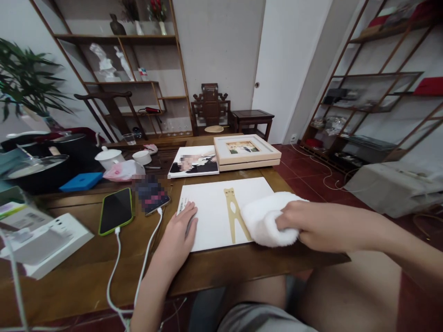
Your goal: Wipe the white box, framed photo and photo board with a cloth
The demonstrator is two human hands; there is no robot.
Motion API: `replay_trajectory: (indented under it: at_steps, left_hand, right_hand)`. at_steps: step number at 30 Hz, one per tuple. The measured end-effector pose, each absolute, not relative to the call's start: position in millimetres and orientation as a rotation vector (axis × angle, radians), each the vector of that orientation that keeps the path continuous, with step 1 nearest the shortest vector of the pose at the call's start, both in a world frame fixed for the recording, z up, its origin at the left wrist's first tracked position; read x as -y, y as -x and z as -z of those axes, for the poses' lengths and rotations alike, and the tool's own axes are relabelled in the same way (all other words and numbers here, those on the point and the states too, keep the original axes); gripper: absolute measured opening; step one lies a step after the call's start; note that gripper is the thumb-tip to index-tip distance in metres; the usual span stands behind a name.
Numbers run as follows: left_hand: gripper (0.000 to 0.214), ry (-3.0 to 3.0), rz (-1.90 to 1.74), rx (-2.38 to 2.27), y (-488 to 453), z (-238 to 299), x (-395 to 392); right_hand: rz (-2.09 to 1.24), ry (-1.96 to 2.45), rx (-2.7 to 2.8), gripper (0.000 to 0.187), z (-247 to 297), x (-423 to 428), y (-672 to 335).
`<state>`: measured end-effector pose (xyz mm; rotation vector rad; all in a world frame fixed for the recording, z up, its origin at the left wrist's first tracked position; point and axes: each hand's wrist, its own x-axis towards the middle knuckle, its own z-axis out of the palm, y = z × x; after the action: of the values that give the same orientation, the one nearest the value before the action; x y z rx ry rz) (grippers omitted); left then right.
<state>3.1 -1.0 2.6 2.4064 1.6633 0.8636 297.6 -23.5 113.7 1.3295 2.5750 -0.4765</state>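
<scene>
A flat white picture frame lies back side up on the wooden table, its white back panel (207,207) showing a tan, A-shaped support leg (232,216). My left hand (182,226) rests on the panel's left edge, fingers stretched out and nothing in its grasp. Bunched in my right hand (294,221) is a fluffy white cloth (268,216), which covers the panel's right side and part of the leg. My right fingertips are partly hidden in the cloth's folds.
Behind the panel lie a photo print (194,161) and stacked light-wood picture frames (249,157). Two charging phones, one a green-edged phone (116,210), sit left with white cables (143,267). A white box (58,244), a blue box (81,181) and a teapot (109,157) stand farther left.
</scene>
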Motion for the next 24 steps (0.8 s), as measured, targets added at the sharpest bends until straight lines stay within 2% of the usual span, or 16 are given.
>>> replay_trajectory:
  at_steps: [7,11,16,24]
  left_hand:
    - [0.042,-2.399,-0.875,-1.651,-2,-2,1]
    - [0.040,-2.385,-0.890,-1.645,-1,-1,-1]
    - [0.039,-2.380,-0.901,-1.619,-2,0,-1]
    - [0.040,-2.401,-0.863,-1.658,-3,-2,1]
  right_hand:
    - [0.303,-1.206,-2.810,0.020,-97,-67,-295]
    - [0.204,-1.321,-2.849,0.021,-84,-86,-290]
    - [0.153,-1.348,-2.830,0.025,-77,-45,-292]
    - [0.484,-1.400,-2.729,0.027,-90,64,-302]
